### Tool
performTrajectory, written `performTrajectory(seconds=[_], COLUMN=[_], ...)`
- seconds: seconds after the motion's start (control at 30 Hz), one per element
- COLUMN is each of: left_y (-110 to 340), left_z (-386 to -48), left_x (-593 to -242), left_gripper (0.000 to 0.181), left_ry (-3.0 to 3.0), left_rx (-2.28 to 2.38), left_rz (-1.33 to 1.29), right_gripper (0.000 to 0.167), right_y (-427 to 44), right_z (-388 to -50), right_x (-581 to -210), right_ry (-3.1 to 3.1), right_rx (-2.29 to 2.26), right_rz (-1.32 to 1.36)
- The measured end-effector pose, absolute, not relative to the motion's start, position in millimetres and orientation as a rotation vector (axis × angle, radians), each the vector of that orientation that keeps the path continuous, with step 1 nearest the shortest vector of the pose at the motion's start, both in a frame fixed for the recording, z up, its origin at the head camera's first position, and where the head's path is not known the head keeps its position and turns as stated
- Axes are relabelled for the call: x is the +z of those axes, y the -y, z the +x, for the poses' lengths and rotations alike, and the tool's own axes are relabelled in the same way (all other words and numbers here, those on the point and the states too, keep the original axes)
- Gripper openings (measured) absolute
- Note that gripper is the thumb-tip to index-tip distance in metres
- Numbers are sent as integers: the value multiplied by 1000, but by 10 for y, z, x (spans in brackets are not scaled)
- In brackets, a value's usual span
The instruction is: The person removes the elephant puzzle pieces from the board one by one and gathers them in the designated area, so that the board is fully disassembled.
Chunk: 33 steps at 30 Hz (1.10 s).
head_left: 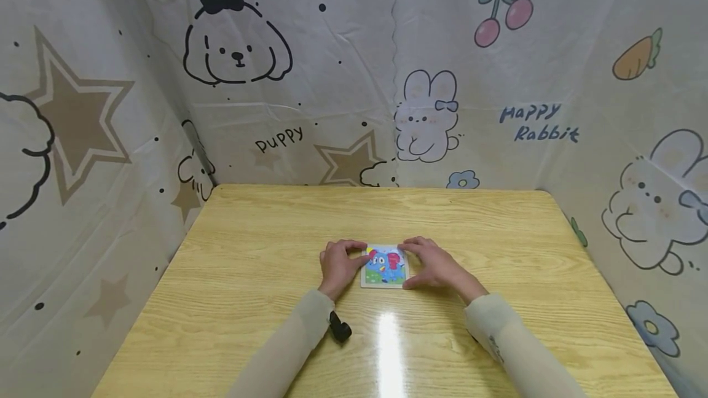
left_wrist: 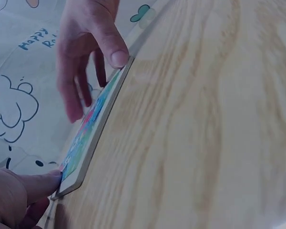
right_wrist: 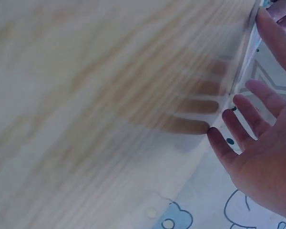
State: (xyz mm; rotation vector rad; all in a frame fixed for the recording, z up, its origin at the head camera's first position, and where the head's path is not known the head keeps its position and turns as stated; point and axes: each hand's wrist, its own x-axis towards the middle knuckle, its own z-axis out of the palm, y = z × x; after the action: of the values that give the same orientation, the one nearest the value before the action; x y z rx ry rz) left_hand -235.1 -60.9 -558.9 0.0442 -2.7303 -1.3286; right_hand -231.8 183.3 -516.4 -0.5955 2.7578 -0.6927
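Observation:
A small square elephant picture board point(head_left: 385, 266), pale-rimmed with a blue and pink elephant on it, lies on the wooden table. At its left side is my left hand point(head_left: 338, 266); the thumb reaches onto the picture and the fingers bend around the upper left corner. In the left wrist view, that thumb presses the board point(left_wrist: 93, 129) at a corner. On the opposite side my right hand point(head_left: 434, 265) spans the edge, thumb at the near corner and forefinger at the far one. The right wrist view shows its other fingers point(right_wrist: 245, 119) spread and slightly bent.
The wooden table point(head_left: 249, 244) carries a bright light reflection in front of the board. Printed curtains point(head_left: 354, 66) with puppies, rabbits and stars hang behind the table and along both sides. A black device point(head_left: 340, 328) is at the left cuff.

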Motion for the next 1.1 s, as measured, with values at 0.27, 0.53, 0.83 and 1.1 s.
performTrajectory(seconds=[0.27,0.53,0.83,1.1], left_y=[592,603,626,626], left_z=[-2337,-2314,-2330,-2373], left_x=[-5608,-5601,-5583,-5577], left_gripper=[21,23,22,22], left_ry=[2727,2749,2775,2796], left_rx=[-1267,-1194,-1191,-1116], left_rz=[-5,-64,-98,-170], right_gripper=[74,67,63,63], right_y=[-1673,-1634,-1682,-1696], right_z=[-2289,-2293,-2357,-2356], right_x=[-5141,-5178,-5199,-5213], right_ry=[-2755,-2783,-2740,-2731], right_rx=[-674,-604,-611,-619], right_rz=[-645,-656,-721,-723])
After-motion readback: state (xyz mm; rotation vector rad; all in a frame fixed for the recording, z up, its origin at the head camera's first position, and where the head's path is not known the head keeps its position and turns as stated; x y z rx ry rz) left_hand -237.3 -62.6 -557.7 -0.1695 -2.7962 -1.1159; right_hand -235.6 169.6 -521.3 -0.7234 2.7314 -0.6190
